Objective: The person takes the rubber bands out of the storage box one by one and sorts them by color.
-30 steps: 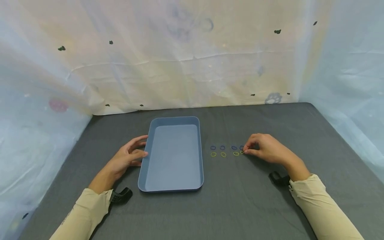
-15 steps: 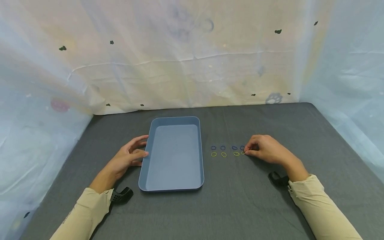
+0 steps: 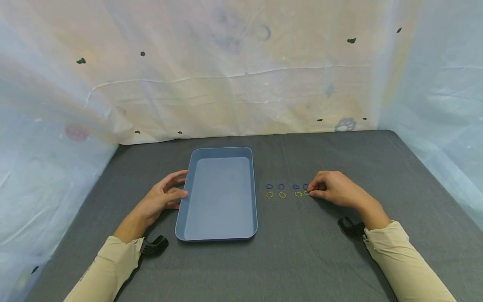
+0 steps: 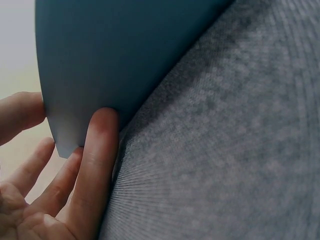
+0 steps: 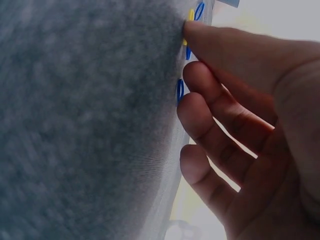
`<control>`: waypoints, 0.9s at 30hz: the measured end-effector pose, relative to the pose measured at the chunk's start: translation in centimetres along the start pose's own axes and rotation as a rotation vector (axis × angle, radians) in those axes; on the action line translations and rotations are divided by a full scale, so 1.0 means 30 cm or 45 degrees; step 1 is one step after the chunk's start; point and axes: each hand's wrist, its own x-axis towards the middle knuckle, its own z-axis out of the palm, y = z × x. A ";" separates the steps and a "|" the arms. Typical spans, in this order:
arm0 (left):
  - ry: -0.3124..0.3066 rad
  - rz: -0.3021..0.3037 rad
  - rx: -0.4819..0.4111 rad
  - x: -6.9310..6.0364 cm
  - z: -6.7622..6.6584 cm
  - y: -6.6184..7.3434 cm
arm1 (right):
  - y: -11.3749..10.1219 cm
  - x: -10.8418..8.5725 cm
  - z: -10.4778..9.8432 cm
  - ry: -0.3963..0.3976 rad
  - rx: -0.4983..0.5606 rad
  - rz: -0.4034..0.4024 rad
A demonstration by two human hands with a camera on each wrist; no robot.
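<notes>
The thumb and fingers of my left hand [image 3: 160, 197] rest against the left side of a blue-grey tray [image 3: 254, 209], the fingers fairly straight along its outer wall in the left wrist view. On the cloth right of the tray lie two rows of small rubber bands, blue ones [image 3: 281, 183] behind and yellow ones [image 3: 282, 197] in front. At the right end of the rows my right hand [image 3: 336, 188] pinches the last yellow rubber band [image 5: 185, 42] by thumb and index fingertip. The index tip is hidden behind the thumb in the right wrist view.
A dark grey cloth [image 3: 286, 260] covers the table. Pale patterned sheets [image 3: 241, 96] hang behind it and at both sides. Black straps [image 3: 154, 246] sit at both wrists, below the beige sleeves.
The yellow band at the right end has shifted slightly toward the front, along with my right fingertips. The left hand and the tray stay as they were.
</notes>
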 end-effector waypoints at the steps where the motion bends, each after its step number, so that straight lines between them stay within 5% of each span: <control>1: 0.001 -0.002 0.000 0.000 0.000 0.001 | -0.001 0.000 -0.001 -0.003 0.004 -0.004; 19: 0.007 0.001 -0.003 0.003 0.001 0.005 | 0.011 0.000 -0.011 -0.067 0.029 0.042; 27: 0.006 -0.004 -0.012 -0.001 0.003 0.006 | 0.006 -0.007 -0.022 0.007 0.074 0.021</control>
